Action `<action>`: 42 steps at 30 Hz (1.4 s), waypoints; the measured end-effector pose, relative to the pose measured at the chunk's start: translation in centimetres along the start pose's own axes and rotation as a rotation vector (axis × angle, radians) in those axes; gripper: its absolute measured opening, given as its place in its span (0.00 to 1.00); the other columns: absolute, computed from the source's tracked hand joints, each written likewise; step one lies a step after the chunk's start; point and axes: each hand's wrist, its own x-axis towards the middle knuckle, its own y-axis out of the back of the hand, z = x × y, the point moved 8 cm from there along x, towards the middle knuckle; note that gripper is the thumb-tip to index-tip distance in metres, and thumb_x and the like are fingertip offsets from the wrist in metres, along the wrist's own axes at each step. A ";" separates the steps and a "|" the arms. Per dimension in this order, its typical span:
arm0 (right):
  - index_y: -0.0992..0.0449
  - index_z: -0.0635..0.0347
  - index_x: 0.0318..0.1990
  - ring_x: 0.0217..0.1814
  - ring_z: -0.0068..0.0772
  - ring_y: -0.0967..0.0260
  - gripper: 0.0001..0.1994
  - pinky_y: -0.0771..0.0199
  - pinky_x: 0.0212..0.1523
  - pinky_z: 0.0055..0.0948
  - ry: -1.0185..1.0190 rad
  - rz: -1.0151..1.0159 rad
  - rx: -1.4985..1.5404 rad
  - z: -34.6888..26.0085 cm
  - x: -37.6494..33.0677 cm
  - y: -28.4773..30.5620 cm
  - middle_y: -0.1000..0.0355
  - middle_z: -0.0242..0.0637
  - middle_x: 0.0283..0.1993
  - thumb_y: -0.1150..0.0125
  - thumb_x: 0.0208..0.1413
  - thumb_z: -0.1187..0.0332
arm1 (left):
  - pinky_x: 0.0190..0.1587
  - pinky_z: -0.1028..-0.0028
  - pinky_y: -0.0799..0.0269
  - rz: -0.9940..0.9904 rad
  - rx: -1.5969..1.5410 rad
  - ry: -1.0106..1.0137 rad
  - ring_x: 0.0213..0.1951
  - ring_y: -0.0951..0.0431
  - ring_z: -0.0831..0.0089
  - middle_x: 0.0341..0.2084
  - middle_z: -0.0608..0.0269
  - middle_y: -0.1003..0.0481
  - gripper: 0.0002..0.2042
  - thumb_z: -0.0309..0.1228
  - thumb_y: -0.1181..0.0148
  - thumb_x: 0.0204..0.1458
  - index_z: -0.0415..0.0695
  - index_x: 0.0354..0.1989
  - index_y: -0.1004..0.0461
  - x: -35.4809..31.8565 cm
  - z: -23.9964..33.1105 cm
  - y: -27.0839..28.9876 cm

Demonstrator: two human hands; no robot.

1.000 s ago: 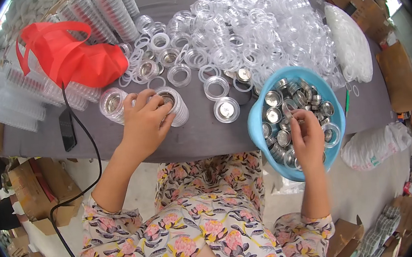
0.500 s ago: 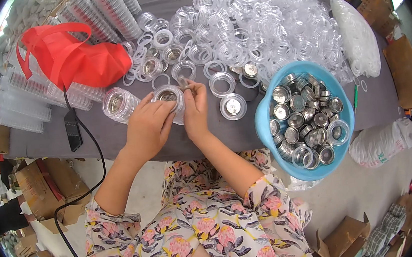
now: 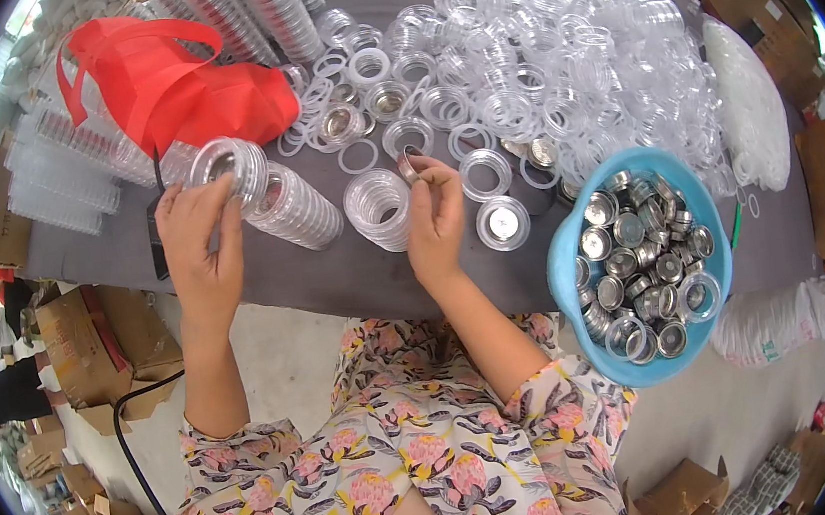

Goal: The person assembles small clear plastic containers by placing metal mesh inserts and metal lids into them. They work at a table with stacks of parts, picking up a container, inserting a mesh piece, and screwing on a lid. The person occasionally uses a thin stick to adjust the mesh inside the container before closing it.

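While a second ago the right hand [image 3: 435, 217] was down in the round light-blue plastic basin [image 3: 572, 241] at the near right edge of the bench [image 3: 353, 264], it has now come across to the middle and pinches a small round silver metal tin [image 3: 409, 168] between thumb and fingertips, just above the near edge. The left hand [image 3: 198, 242], which then lay flat over the clear pieces at the centre, has moved leftward and lifted; it now grips one end of a short stack of clear round plastic cases [image 3: 275, 193], the stack lying on its side and slanting toward the middle of the bench. So a tin has been fetched and a stack taken up, which I read as the two parts being brought together.

Just right of the tin stands a lower pile of clear plastic rings [image 3: 379, 208], touching nothing but the grey cloth, and beside it a single clear round lid [image 3: 502, 223] with a metal disc inside. The basin holds many more silver tins, some open side up, with a clear ring or two among them. Beyond, the far right half of the bench is heaped with loose clear rings [image 3: 552, 52]. A red fabric bag [image 3: 163, 83] slumps at the far left corner over long clear tubes.
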 end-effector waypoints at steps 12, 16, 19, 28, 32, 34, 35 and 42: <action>0.26 0.57 0.33 0.55 0.40 0.37 0.09 0.47 0.59 0.56 0.418 -0.620 -0.970 -8.6 0.3 -4.0 0.28 0.32 0.41 0.37 0.43 0.67 | 0.60 0.58 0.48 -0.177 0.022 0.037 0.39 0.27 0.66 0.34 0.62 0.26 0.11 0.23 0.42 0.47 0.41 0.41 0.27 -0.9 -1.1 -2.1; 0.27 0.58 0.44 0.57 0.43 0.39 0.19 0.46 0.61 0.52 0.364 -0.562 -0.824 -9.3 0.8 -3.1 0.32 0.39 0.51 0.35 0.42 0.66 | 0.58 0.62 0.45 -0.178 0.028 0.003 0.41 0.27 0.64 0.35 0.60 0.26 0.13 0.23 0.39 0.44 0.41 0.41 0.26 -1.0 -0.9 -2.3; 0.36 0.60 0.56 0.60 0.48 0.41 0.33 0.45 0.62 0.45 0.139 -0.424 -0.585 -7.8 0.8 -1.3 0.39 0.47 0.58 0.32 0.38 0.67 | 0.54 0.64 0.40 -0.148 -0.059 -0.054 0.42 0.28 0.61 0.36 0.59 0.26 0.15 0.23 0.38 0.42 0.41 0.41 0.27 -0.7 1.8 -2.4; 0.49 0.66 0.63 0.60 0.53 0.41 0.46 0.40 0.59 0.43 -0.138 -0.401 -0.385 1.5 -2.5 -0.5 0.40 0.54 0.58 0.28 0.34 0.68 | 0.47 0.60 0.35 -0.485 -0.303 -0.153 0.42 0.29 0.56 0.39 0.55 0.28 0.15 0.23 0.41 0.42 0.40 0.42 0.28 -2.0 6.4 -11.4; 0.43 0.62 0.59 0.57 0.52 0.38 0.42 0.37 0.56 0.42 -0.177 -0.371 -0.359 2.2 -2.5 -0.6 0.35 0.50 0.53 0.26 0.32 0.67 | 0.47 0.63 0.35 -0.547 -0.344 -0.115 0.41 0.29 0.56 0.38 0.55 0.28 0.13 0.23 0.43 0.45 0.40 0.41 0.27 -2.1 5.6 -12.0; 0.40 0.61 0.56 0.56 0.51 0.37 0.40 0.36 0.54 0.42 -0.180 -0.371 -0.345 2.5 -2.2 -1.1 0.34 0.48 0.52 0.26 0.31 0.66 | 0.47 0.64 0.35 -0.428 -0.453 -0.021 0.40 0.29 0.57 0.38 0.55 0.28 0.11 0.23 0.44 0.47 0.40 0.41 0.26 -2.6 4.6 -11.1; 0.40 0.61 0.56 0.55 0.50 0.37 0.40 0.36 0.54 0.42 -0.167 -0.373 -0.330 2.6 -2.1 -1.3 0.34 0.47 0.51 0.26 0.31 0.66 | 0.47 0.65 0.35 -0.366 -0.505 0.027 0.40 0.29 0.57 0.38 0.56 0.28 0.11 0.23 0.44 0.47 0.40 0.41 0.26 -3.0 4.2 -10.4; 0.40 0.61 0.55 0.55 0.50 0.36 0.41 0.35 0.54 0.42 -0.205 -0.365 -0.340 3.0 -2.3 -0.8 0.34 0.46 0.52 0.25 0.30 0.64 | 0.51 0.64 0.40 -0.001 -0.100 0.084 0.43 0.30 0.59 0.39 0.56 0.28 0.10 0.24 0.44 0.49 0.38 0.41 0.27 0.0 0.8 -0.1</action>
